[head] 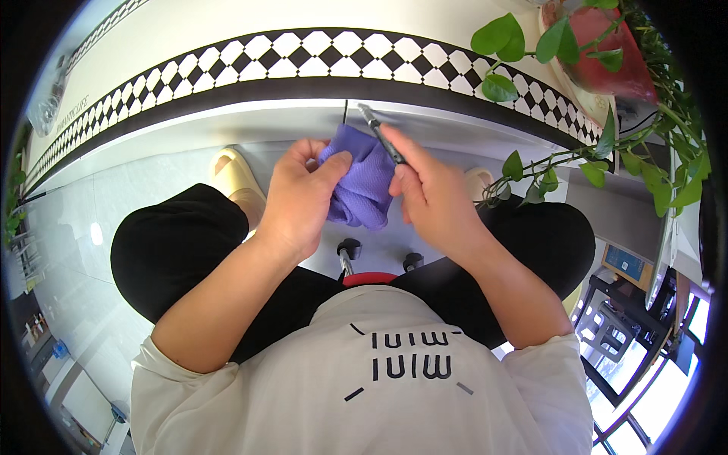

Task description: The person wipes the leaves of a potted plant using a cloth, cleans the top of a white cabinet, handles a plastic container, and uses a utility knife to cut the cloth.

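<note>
My left hand (pixel 298 196) pinches a crumpled purple textured cloth (pixel 364 185) between thumb and fingers, in front of the table edge. The cloth hangs in loose folds above the floor. In my right hand (pixel 429 193) is a slim dark pen-like tool (pixel 382 132) with a metallic tip, pointing up and left towards the table edge. What kind of tool it is, I cannot tell. Its shaft passes close beside the cloth's right side; whether they touch is unclear. The lower fingers of my right hand are curled near the cloth.
Ahead lies a white table mat with a black-and-white diamond border (pixel 318 54). Trailing green leaves (pixel 500 37) hang over its right side, near a red object (pixel 611 51). Below are my knees, yellow slippers (pixel 236 176) and chair casters (pixel 349 248).
</note>
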`<state>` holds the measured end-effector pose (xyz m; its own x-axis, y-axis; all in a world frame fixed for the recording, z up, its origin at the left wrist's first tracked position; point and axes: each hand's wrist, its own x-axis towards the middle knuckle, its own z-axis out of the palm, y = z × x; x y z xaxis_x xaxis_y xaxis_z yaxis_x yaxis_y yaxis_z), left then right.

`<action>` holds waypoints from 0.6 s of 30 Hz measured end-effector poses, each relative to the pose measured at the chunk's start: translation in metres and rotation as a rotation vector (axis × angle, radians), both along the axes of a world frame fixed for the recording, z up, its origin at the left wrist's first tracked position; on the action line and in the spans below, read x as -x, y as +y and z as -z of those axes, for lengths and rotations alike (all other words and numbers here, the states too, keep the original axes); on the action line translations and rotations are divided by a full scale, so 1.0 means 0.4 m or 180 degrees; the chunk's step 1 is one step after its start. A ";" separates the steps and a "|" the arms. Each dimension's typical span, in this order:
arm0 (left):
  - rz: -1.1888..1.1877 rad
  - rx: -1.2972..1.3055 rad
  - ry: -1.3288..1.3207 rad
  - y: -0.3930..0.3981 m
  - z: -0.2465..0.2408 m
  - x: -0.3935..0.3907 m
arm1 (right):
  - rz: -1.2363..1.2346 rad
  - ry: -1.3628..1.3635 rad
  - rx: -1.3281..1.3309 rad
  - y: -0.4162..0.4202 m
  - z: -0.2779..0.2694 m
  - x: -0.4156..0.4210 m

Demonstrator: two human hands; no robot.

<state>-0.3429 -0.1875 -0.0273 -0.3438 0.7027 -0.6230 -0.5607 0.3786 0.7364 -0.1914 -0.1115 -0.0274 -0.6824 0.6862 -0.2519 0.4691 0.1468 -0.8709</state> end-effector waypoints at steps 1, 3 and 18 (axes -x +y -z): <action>-0.0041 0.0001 -0.0011 0.001 -0.009 -0.001 | 0.0076 -0.0005 -0.0059 0.003 -0.004 0.001; -0.0224 -0.0099 -0.0056 0.004 -0.003 0.006 | 0.0084 0.0000 -0.0121 0.003 -0.004 0.000; -0.1743 -0.0530 -0.0559 0.027 -0.019 0.084 | -0.0074 -0.0203 0.0106 0.088 -0.149 -0.122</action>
<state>-0.3767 -0.1768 -0.0198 -0.5855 0.5453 -0.5999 -0.7603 -0.1126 0.6397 -0.1426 -0.0763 0.0321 -0.6799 0.6609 -0.3178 0.5205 0.1298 -0.8439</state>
